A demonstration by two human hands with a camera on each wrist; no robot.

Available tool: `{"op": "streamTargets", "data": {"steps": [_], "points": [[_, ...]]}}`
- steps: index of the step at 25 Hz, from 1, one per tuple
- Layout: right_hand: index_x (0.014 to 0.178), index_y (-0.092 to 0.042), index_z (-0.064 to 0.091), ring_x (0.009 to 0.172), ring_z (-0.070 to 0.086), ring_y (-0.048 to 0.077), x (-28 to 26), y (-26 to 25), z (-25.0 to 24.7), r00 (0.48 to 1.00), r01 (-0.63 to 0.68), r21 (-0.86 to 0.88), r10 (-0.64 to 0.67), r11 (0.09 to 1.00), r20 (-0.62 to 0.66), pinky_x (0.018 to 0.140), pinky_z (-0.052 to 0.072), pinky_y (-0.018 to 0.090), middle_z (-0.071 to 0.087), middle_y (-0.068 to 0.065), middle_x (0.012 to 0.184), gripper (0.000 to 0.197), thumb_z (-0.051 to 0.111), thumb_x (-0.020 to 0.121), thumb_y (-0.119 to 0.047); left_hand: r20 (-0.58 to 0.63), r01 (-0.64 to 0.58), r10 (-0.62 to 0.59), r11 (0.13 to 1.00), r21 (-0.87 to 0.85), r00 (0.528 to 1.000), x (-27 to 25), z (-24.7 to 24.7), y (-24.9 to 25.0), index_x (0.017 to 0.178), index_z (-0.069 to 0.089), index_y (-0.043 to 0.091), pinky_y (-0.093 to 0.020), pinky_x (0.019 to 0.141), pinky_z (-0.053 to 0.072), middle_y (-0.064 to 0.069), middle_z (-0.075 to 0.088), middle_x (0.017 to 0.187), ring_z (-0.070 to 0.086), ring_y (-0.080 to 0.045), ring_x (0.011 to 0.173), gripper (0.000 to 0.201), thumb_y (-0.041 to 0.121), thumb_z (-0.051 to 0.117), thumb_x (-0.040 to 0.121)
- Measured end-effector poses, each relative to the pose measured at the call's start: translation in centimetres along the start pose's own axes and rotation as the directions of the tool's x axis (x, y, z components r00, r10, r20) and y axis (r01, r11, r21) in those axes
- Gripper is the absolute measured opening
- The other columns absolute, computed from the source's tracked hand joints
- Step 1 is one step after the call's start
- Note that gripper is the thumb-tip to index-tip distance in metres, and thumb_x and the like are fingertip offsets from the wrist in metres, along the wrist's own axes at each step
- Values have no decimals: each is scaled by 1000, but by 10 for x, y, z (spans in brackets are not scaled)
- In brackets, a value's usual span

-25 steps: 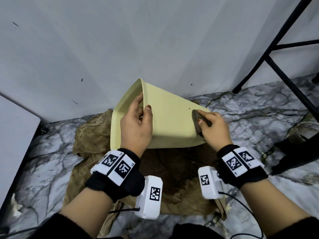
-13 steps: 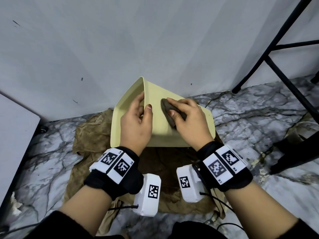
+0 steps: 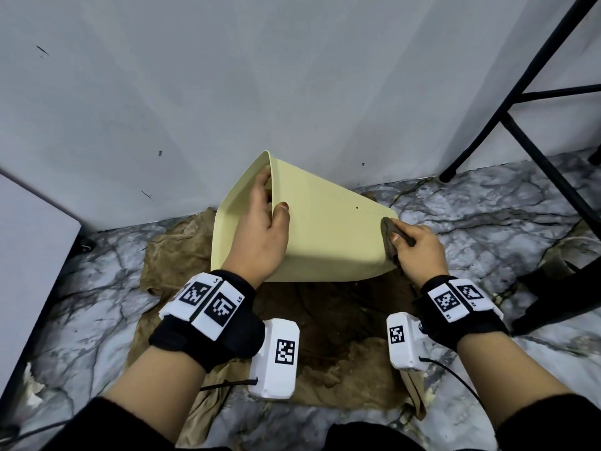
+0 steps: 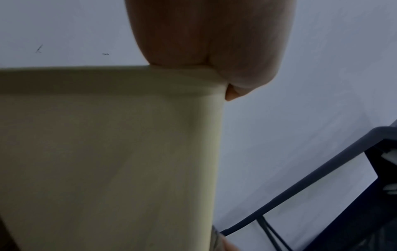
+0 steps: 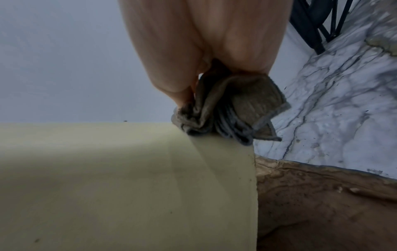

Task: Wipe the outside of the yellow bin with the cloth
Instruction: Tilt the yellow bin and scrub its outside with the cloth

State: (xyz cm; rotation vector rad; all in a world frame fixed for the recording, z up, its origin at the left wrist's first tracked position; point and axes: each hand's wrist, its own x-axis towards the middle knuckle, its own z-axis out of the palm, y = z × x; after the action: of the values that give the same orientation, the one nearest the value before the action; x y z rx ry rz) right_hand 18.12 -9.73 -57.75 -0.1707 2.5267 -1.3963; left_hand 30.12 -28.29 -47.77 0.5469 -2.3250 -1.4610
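Observation:
The pale yellow bin (image 3: 328,236) lies on its side on a brown rag, its mouth to the left and its base to the right. My left hand (image 3: 263,229) grips the rim, fingers inside and thumb on the outer wall; the left wrist view shows the rim (image 4: 107,74) under my palm. My right hand (image 3: 413,245) holds a bunched grey-brown cloth (image 3: 388,236) against the outer wall at the base corner. In the right wrist view the cloth (image 5: 232,112) sits on that edge of the bin (image 5: 128,178).
A stained brown rag (image 3: 341,320) covers the marble floor (image 3: 487,216) under the bin. A grey wall (image 3: 227,92) stands just behind. Black metal frame legs (image 3: 520,102) rise at the right, a dark object (image 3: 569,288) lies at the right edge, a white panel (image 3: 29,255) at left.
My right hand slid the cloth from the base end to the upper middle of the bin's wall, then back right to the base corner. The left hand kept its hold on the rim.

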Motion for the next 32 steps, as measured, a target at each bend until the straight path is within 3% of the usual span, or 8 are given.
{"op": "streamTargets", "data": {"steps": [6, 10, 13, 16, 21, 25, 28, 32], "points": [[123, -15, 54, 120, 45, 29, -10, 2, 2, 1000, 14, -13, -14, 1000, -15, 99, 32, 25, 51, 16, 125, 35, 53, 89, -16, -122, 67, -66, 998, -1, 990, 7, 2, 10, 132, 29, 23, -15, 71, 40, 3, 58, 111, 57, -16, 98, 39, 19, 37, 95], [122, -13, 55, 117, 46, 29, -18, -1, 5, 999, 28, 47, -26, 999, -45, 84, 28, 12, 50, 18, 124, 34, 53, 88, -14, -177, 13, -6, 999, 37, 984, 3, 10, 7, 129, 36, 20, -11, 67, 40, 1, 60, 107, 56, -5, 82, 36, 16, 38, 94], [119, -14, 57, 110, 49, 24, -27, -19, 6, 994, 105, 79, -101, 991, -50, 76, 26, 6, 53, 12, 114, 33, 55, 86, -13, -179, 2, -10, 999, -41, 984, 1, 16, 8, 124, 42, 24, -40, 76, 48, -11, 62, 95, 56, -17, 79, 33, 16, 41, 93], [116, -17, 60, 100, 51, 17, -43, -55, 12, 960, 279, 102, -273, 955, -70, 78, 32, 1, 52, 1, 101, 33, 59, 84, -15, -179, -38, 33, 999, -21, 983, -3, 21, 9, 121, 44, 26, -44, 76, 49, -15, 61, 91, 56, -28, 79, 31, 15, 43, 92], [120, -22, 57, 103, 53, 30, -51, -98, 26, 883, 469, 40, -470, 882, 11, 95, 44, 39, 56, 8, 106, 36, 58, 84, -20, -192, -65, 64, 998, 3, 979, -6, 23, 6, 122, 46, 23, -29, 73, 48, -17, 67, 91, 62, -26, 81, 34, 15, 45, 90], [119, -23, 57, 105, 52, 28, -37, -87, 25, 909, 416, 31, -416, 909, 4, 96, 42, 33, 56, 8, 107, 35, 57, 85, -21, -194, -22, 16, 999, -29, 981, 0, 18, -1, 123, 46, 23, -28, 76, 49, 0, 65, 90, 60, -14, 80, 33, 15, 45, 91], [120, -23, 57, 108, 51, 25, -21, -64, 17, 949, 315, -7, -315, 949, 5, 92, 35, 20, 55, 10, 113, 34, 57, 86, -20, -185, -19, 9, 998, -53, 983, -3, 14, -6, 120, 46, 31, -35, 80, 50, -2, 65, 99, 61, -16, 88, 32, 19, 44, 90], [123, -22, 54, 117, 48, 31, 3, -19, -3, 998, 54, -76, -56, 996, -20, 102, 36, 34, 51, 16, 123, 35, 52, 88, -21, -192, 3, -18, 997, -74, 981, -4, 9, -8, 104, 43, 48, -37, 80, 50, -1, 65, 92, 61, -13, 82, 30, 21, 44, 90]]}}
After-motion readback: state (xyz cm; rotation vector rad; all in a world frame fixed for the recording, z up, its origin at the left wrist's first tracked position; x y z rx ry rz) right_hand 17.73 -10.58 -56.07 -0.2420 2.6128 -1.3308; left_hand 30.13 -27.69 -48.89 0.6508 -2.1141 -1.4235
